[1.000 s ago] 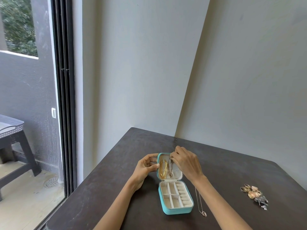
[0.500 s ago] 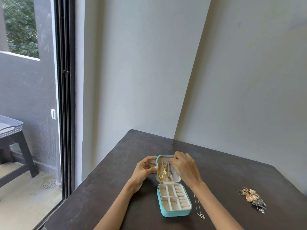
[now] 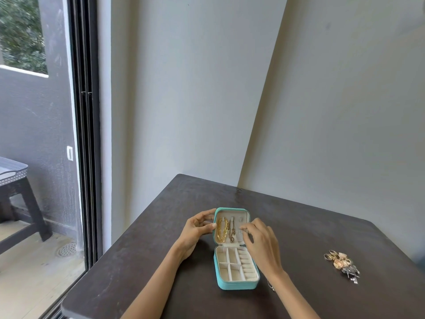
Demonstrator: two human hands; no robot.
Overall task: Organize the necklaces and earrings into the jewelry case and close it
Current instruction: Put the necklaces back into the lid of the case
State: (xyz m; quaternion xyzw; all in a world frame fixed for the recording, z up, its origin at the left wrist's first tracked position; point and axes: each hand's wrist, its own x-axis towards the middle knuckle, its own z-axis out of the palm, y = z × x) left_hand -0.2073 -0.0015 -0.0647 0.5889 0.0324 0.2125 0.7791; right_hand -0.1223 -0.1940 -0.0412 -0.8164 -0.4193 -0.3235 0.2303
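Gripping the raised lid of a teal jewelry case at its left edge, the person's left hand curls thumb and fingers round the rim and holds the lid upright. At the lid's right side the right hand hovers with fingers spread and lightly bent, the fingertips at the cream lining; whether they pinch anything there is hard to tell, the view being small and slightly blurred. Inside the lid, left of those fingertips, hang gold necklaces, and beside them a thinner chain with a small pendant. Below the lid, the case's base lies open toward the person, its cream tray divided into square compartments on the left and a row of ring rolls on the right, all bare. Just right of the base, partly hidden under the right wrist, a thin silver necklace lies on the dark table. Well to the right of the case sits a heap of gold and silver earrings. Far left of the case, a sliding glass door gives onto a balcony.
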